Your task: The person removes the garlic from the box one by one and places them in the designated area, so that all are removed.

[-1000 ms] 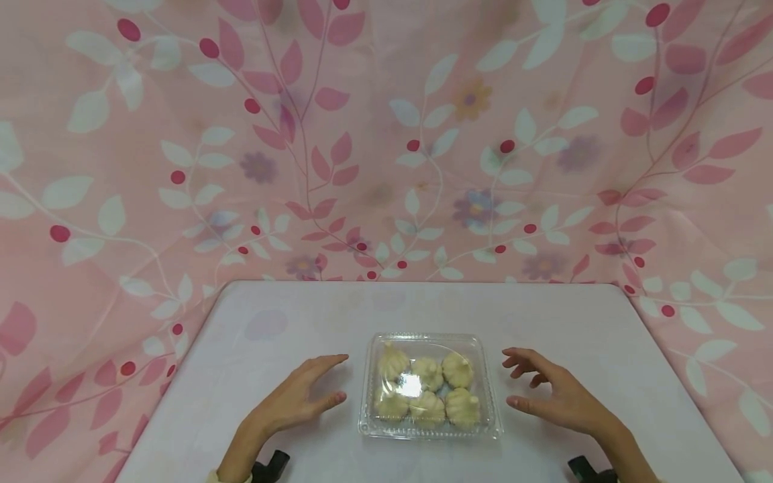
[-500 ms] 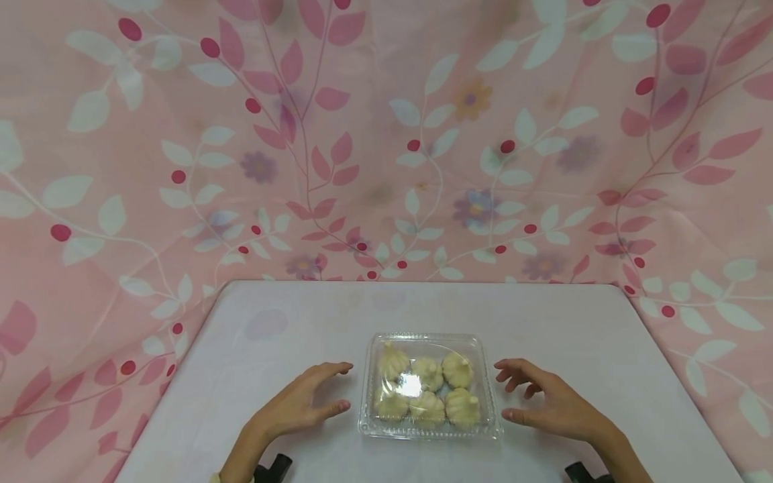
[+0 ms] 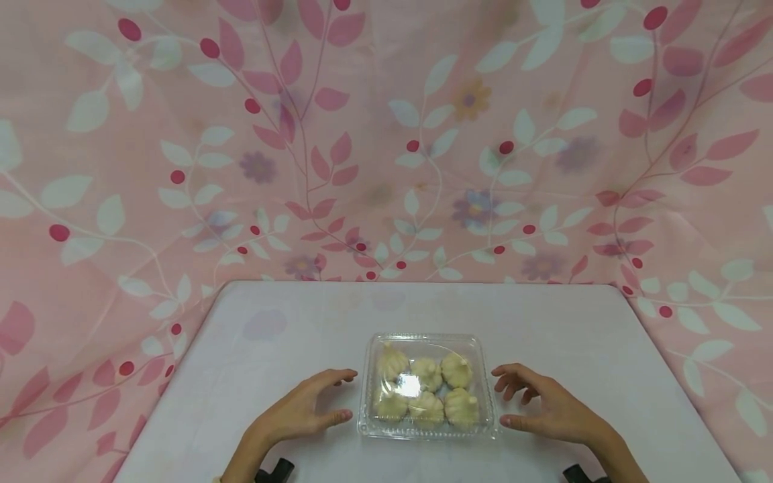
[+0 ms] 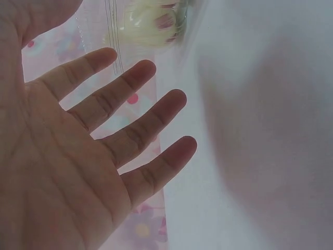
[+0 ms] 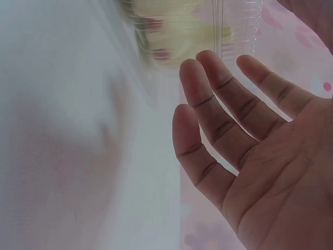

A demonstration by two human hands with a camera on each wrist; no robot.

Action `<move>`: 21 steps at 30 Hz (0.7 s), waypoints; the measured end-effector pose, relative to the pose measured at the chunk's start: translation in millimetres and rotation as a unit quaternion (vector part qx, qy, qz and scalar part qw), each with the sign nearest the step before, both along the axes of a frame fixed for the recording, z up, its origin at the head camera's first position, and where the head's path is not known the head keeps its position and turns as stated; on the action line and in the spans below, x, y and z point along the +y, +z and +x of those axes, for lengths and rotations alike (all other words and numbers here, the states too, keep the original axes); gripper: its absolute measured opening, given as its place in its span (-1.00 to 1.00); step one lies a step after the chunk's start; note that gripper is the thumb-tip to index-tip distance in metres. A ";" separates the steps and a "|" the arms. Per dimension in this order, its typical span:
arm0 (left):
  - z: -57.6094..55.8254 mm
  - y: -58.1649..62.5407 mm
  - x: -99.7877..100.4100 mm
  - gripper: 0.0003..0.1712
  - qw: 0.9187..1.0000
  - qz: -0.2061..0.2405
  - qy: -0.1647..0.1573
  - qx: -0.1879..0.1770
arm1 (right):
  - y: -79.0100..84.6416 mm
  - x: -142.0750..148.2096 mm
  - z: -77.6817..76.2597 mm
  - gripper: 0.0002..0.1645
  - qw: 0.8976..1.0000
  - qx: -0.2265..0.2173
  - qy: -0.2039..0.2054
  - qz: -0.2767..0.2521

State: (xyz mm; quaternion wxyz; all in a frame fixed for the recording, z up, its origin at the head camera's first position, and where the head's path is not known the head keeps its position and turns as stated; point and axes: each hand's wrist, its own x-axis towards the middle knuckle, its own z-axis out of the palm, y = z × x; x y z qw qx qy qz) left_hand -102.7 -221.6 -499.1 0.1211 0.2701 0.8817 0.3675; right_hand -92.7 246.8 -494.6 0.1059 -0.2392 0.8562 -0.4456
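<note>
A clear plastic clamshell box (image 3: 427,429), lid down, lies flat on the white table. Through the lid show several pale, ridged bulbs (image 3: 427,409) that look like garlic; glare hides part of one. My left hand (image 3: 296,409) hovers just off the box's left side, fingers extended, thumb apart, holding nothing. On the opposite side, my right hand (image 3: 555,409) is close to the box's right edge with fingers loosely bent and nothing in them. Both wrist views show a bare palm; a corner of the box with a bulb (image 4: 153,23) appears beyond the fingers.
The white table (image 3: 290,315) stretches behind the box and to both sides. A pink leaf-patterned cloth (image 3: 374,168) hangs behind the table's far edge and along its sides. Dark wrist-worn pieces (image 3: 280,469) show below the hands.
Both hands have moved inward toward the box and slightly nearer the front edge, narrowing the gap on each side. The box has stayed in place.
</note>
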 end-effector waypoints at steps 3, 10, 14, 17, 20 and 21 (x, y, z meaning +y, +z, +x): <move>1.1 -0.2 0.5 -0.24 1.000 0.010 -0.006 -0.010 | -1.0 -0.7 0.2 -0.25 1.000 -0.004 0.004 -0.003; 3.4 0.7 2.2 -0.22 0.999 0.032 -0.014 -0.033 | -1.9 -2.8 1.5 -0.32 1.000 -0.009 0.005 -0.003; 4.3 0.6 3.7 -0.20 0.998 0.040 -0.020 -0.040 | -3.4 -3.3 1.9 -0.33 1.000 -0.006 0.012 -0.011; 4.9 0.7 4.6 -0.21 0.998 0.044 -0.023 -0.043 | -5.0 -3.0 2.0 -0.35 1.000 -0.004 0.022 -0.018; 5.4 0.6 5.2 -0.22 0.998 0.047 -0.023 -0.046 | -6.0 -2.9 2.2 -0.37 0.999 -0.008 0.027 -0.023; 5.6 0.5 5.4 -0.22 0.998 0.047 -0.024 -0.047 | -6.5 -3.0 2.1 -0.38 0.999 -0.008 0.028 -0.024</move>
